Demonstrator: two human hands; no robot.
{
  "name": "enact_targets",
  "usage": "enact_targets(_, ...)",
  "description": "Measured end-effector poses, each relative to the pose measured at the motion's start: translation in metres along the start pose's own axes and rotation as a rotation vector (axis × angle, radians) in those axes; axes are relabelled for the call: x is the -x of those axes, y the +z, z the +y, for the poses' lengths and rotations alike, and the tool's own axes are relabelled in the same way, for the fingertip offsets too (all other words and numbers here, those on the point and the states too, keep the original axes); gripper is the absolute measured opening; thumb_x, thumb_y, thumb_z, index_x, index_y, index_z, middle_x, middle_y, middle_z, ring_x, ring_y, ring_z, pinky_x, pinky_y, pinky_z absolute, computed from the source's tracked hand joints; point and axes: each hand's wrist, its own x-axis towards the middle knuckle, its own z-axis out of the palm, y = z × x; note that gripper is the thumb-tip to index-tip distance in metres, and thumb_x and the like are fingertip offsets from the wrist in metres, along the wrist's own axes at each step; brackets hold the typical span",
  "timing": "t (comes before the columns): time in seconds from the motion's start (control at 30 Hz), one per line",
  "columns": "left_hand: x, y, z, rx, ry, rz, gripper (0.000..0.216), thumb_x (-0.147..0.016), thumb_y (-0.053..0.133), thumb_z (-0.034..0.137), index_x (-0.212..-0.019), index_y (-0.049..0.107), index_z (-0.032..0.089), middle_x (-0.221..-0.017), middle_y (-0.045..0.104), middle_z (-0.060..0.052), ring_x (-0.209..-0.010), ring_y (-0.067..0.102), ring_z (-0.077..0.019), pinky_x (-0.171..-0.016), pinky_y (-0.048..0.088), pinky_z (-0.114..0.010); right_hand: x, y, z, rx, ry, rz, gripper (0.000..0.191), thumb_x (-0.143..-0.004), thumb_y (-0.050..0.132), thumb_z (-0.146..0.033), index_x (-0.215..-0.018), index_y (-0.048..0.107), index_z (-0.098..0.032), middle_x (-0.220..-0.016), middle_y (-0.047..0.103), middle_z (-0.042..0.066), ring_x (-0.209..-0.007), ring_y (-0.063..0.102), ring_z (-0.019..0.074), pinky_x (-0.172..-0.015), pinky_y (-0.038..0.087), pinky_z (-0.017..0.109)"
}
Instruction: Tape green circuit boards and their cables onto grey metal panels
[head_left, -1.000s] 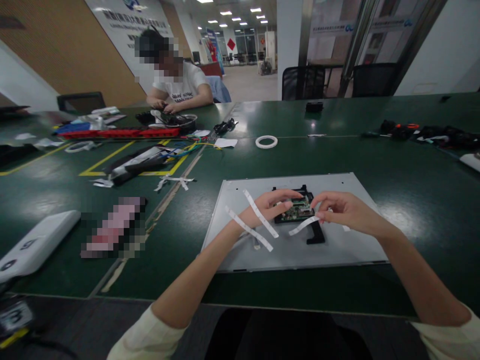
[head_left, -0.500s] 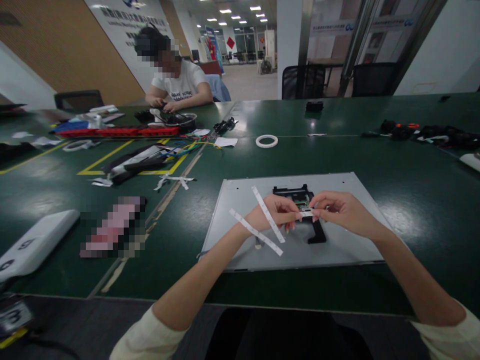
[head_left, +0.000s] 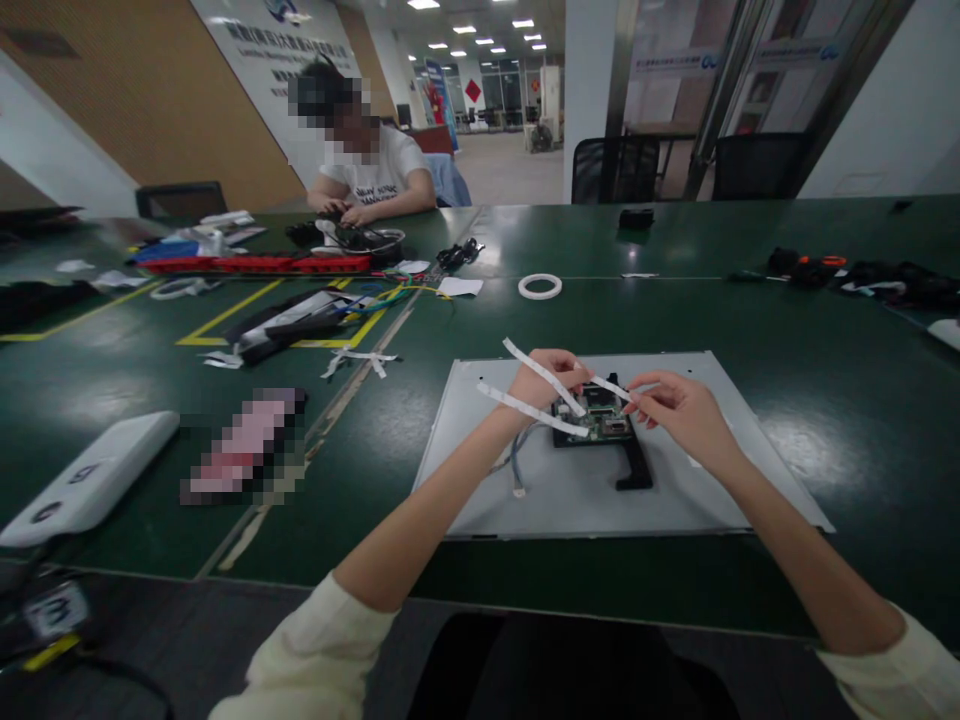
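Observation:
A short strip of white tape (head_left: 610, 388) is stretched between my two hands. My left hand (head_left: 551, 363) pinches its left end, and my right hand (head_left: 675, 400) pinches the other end between thumb and fingers. Two longer white tape strips (head_left: 531, 408) hang across the back of my left hand and wrist. Below my hands, a green circuit board (head_left: 598, 421) with a black bracket (head_left: 637, 466) lies on a large grey panel (head_left: 465, 480). A loose grey cable (head_left: 515, 465) with a white connector rests left of the board.
A white tape roll (head_left: 540, 287) lies beyond the panel. To the left are a phone (head_left: 244, 445), a white power bank (head_left: 94, 480) and scrap tape (head_left: 360, 359). Across the green table sits a person (head_left: 390, 170) handling dark parts near red strips (head_left: 255, 264).
Both hands have risen slightly off the bracket and moved apart, drawing the tape strip out longer between them. More of the circuit board shows. The camera view has shifted a little.

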Motion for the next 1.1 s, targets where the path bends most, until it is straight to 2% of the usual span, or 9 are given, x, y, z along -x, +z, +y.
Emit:
enact_targets(0.13,-0.030,0.000,-0.005,-0.075,0.024,0.092,0.014,-0.065,0.066,0.024,-0.064,0.063,0.011,-0.054,0.058,0.001,-0.049,0.049,-0.0071,-0.047,0.035,-0.018,-0.008,0.005,0.012,-0.050,0.012,0.077,0.030,-0.077,0.057,-0.038,-0.097,0.059,-0.016,-0.075,0.066,0.005,-0.062,0.059,0.0125,-0.055,0.046,0.023)
enact_targets(0.23,-0.042,0.004,-0.015,-0.273,0.053,0.108,0.016,-0.066,0.065,0.026,-0.064,0.067,0.010,-0.051,0.055,0.001,-0.049,0.045,-0.0078,-0.047,0.032,-0.020,-0.011,0.005,0.020,-0.022,0.021,0.123,0.029,-0.077,0.056,-0.039,-0.095,0.058,-0.016,-0.075,0.066,0.005,-0.062,0.059,0.0132,-0.057,0.046,0.024)
enact_targets(0.43,-0.052,0.016,-0.033,-0.491,0.128,0.097,0.018,-0.071,0.059,0.025,-0.069,0.070,0.011,-0.056,0.058,-0.001,-0.054,0.048,-0.0100,-0.050,0.032,-0.021,-0.014,0.003,0.030,0.287,-0.010,0.205,0.018,-0.078,0.052,-0.030,-0.089,0.058,-0.018,-0.067,0.063,0.000,-0.057,0.057,0.0122,-0.057,0.041,0.023)
enact_targets(0.8,-0.056,0.020,-0.044,-0.570,0.069,0.149,0.014,-0.066,0.065,0.028,-0.070,0.070,0.015,-0.066,0.064,-0.002,-0.060,0.053,-0.0115,-0.051,0.036,-0.021,-0.017,0.005,0.038,0.466,-0.054,0.214,0.015,-0.077,0.049,-0.026,-0.089,0.056,-0.019,-0.063,0.061,-0.002,-0.059,0.057,0.0136,-0.061,0.037,0.024)
enact_targets(1.1,-0.056,0.023,-0.048,-0.560,0.049,0.159,0.016,-0.065,0.067,0.030,-0.073,0.070,0.016,-0.071,0.066,-0.002,-0.064,0.056,-0.0120,-0.053,0.039,-0.021,-0.013,0.009,0.032,0.652,0.005,0.171,0.016,-0.079,0.046,-0.024,-0.094,0.053,-0.021,-0.063,0.059,-0.001,-0.061,0.055,0.0151,-0.058,0.032,0.024)
